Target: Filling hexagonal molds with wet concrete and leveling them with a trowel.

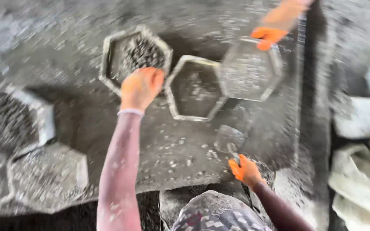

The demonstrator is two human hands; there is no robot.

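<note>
My left hand [142, 87], in an orange glove, sits over the near rim of a hexagonal mould [112, 64] that holds dark gravel. Its fingers curl downward, and blur hides whether they grip anything. Just to its right lies a second hexagonal mould [174, 100] with a thin wet grey layer inside. My right hand [246, 170], also gloved in orange, is closed on the handle of a small trowel [229, 139] whose blade points away over the wet grey slab [172, 149].
Another person's orange-gloved hand [267, 36] holds a filled hexagonal mould [249, 70] at the top right. More hexagonal moulds lie at the left [48, 175]. Pale sacks [358, 188] and rubble lie beyond the slab's right edge.
</note>
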